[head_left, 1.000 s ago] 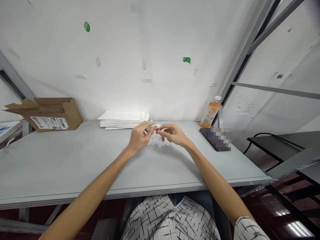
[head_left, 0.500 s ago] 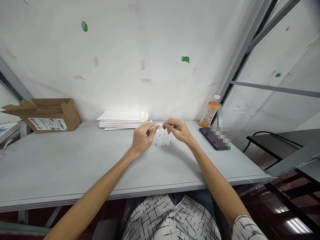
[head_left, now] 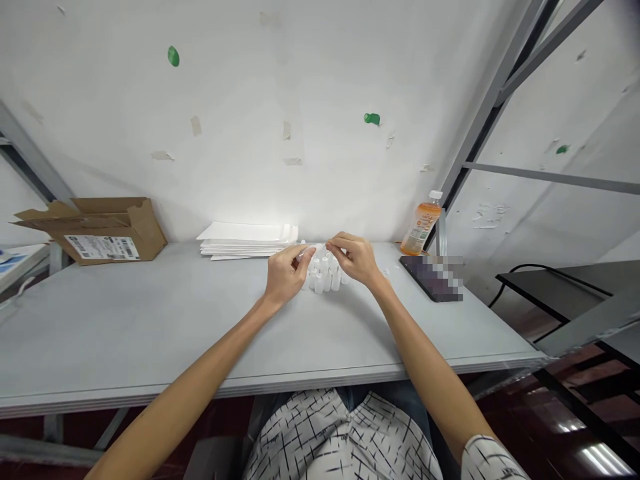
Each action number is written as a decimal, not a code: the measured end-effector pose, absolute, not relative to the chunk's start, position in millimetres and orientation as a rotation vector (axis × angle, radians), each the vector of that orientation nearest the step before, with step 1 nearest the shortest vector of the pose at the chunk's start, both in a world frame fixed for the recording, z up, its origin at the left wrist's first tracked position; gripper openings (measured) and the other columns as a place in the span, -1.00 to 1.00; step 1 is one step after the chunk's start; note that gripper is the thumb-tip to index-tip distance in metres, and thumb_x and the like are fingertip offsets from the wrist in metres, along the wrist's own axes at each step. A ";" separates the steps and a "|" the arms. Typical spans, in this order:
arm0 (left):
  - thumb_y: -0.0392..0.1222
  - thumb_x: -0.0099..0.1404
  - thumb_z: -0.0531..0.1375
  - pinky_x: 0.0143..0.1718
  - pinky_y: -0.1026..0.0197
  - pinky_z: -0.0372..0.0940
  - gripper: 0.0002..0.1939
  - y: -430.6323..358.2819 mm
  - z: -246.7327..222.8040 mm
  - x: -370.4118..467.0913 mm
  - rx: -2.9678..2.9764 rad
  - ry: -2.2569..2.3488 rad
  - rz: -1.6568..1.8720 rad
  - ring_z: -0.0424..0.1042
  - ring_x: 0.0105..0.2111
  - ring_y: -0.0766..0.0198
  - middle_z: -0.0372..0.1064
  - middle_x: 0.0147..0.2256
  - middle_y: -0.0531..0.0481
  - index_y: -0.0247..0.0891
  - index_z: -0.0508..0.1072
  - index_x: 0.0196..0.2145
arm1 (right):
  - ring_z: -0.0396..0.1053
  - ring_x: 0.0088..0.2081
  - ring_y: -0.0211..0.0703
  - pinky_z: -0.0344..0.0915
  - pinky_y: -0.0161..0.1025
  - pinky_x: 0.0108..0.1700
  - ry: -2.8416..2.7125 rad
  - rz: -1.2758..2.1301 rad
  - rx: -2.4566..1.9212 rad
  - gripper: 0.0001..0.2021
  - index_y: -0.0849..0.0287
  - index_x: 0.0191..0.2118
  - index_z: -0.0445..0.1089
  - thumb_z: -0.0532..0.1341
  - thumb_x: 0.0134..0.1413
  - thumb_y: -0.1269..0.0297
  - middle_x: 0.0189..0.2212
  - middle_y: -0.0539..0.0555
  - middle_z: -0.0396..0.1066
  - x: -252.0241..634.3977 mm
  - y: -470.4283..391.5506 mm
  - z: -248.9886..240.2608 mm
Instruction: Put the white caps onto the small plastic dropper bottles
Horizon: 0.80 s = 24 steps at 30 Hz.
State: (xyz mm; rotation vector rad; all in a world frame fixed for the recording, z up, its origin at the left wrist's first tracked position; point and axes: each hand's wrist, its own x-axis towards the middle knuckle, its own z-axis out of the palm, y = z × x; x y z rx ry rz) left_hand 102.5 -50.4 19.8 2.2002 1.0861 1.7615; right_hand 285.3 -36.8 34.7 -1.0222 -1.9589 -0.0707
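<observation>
Several small translucent white bottles stand in a group on the grey table, just below and between my hands. My left hand is closed, thumb against fingers, on a small translucent piece held above the group. Facing it from the right, my right hand has its thumb and fingertips pinched together at the other end of that piece. Its exact shape is too small to make out. Both hands partly cover the bottles behind them.
Against the wall lies a stack of white sheets. An open cardboard box stands at the back left. At the back right are an orange drink bottle and a dark flat device, partly blurred. A metal frame rises at the right.
The view has shifted slightly. My right hand has moved a little up and left, its fingers still pinched; my left hand keeps nearly the same place and grip.
</observation>
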 end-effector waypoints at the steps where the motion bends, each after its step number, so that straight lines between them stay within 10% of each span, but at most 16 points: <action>1: -0.05 0.37 0.13 -0.53 0.29 0.12 -0.68 -51.3 19.9 102.0 2.198 1.083 1.767 0.17 -0.61 0.39 0.31 -0.59 0.09 -0.29 0.55 -0.41 | 0.30 -0.44 -0.25 0.05 -0.28 -0.42 -1.953 -0.100 -1.046 -0.71 0.16 -0.41 0.48 0.09 0.29 0.28 -0.39 0.09 0.49 286.8 -35.7 34.3; 24: 0.02 0.39 0.14 -0.49 0.30 0.21 -0.66 -45.5 13.9 87.5 2.242 1.087 1.829 0.25 -0.58 0.36 0.47 -0.48 0.01 -0.25 0.58 -0.32 | 0.47 -0.42 -0.20 0.26 -0.33 -0.31 -1.726 0.179 -2.256 -0.83 0.24 -0.34 0.61 0.24 0.08 0.34 -0.55 0.08 0.51 415.2 -33.3 29.4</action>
